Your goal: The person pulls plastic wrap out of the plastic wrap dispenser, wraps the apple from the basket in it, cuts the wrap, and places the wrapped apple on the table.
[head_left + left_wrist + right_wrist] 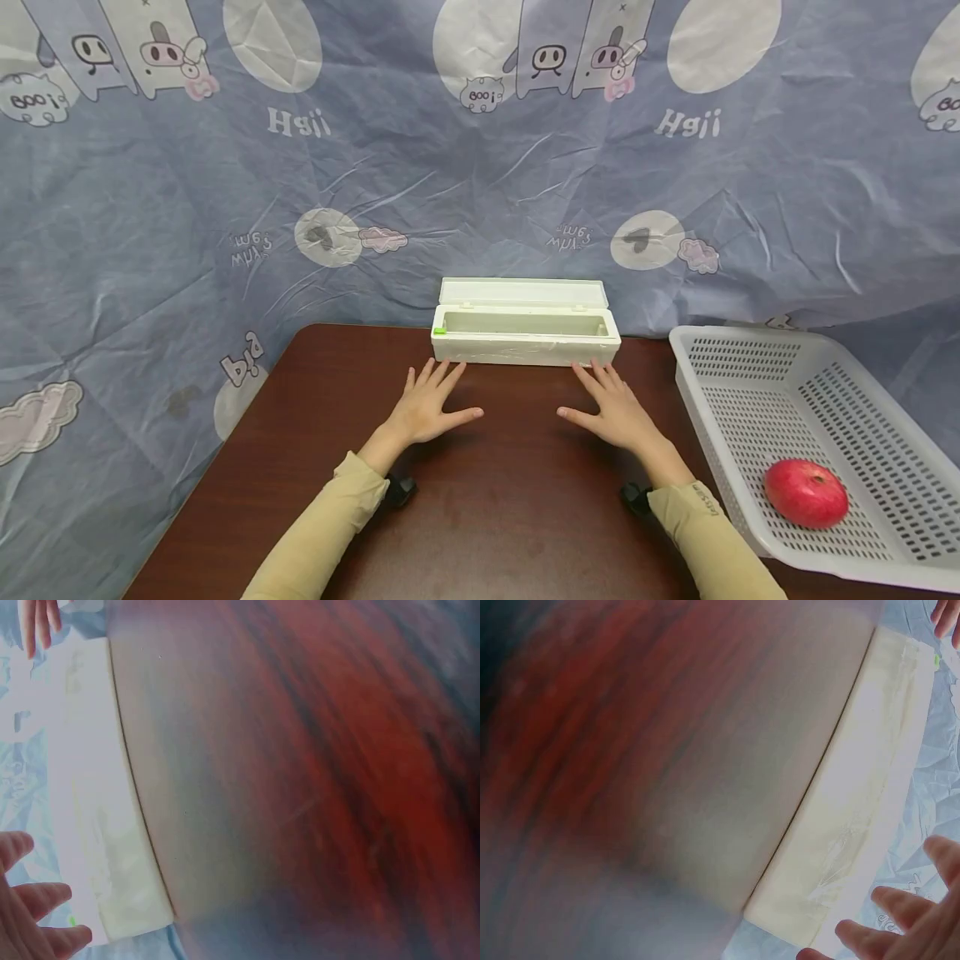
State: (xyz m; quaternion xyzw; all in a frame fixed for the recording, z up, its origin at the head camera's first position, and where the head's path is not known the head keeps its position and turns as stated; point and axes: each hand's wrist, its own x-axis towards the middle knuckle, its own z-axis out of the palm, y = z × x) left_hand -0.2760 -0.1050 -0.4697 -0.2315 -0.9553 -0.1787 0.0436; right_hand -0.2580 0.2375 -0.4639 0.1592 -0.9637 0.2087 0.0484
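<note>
A long white box [525, 350] with its hinged lid [523, 292] raised stands at the back of the table. A small bright green piece [439, 331] sits at its left front corner, and clear film clings to its front wall. My left hand [422, 408] hovers over the table with fingers spread, fingertips near the box's left front. Mirroring it, my right hand [617, 410] spreads its fingers near the box's right front. Neither hand holds anything. In the left wrist view the box [112, 802] lies beyond the fingers; the right wrist view shows its front wall [832, 802].
On the right stands a white perforated basket [720, 467] with a red, apple-like round fruit [806, 493] inside. The dark brown table [510, 517] ends at the back against a blue-grey printed cloth [465, 183]. A black wrist camera [401, 490] shows beneath the left wrist.
</note>
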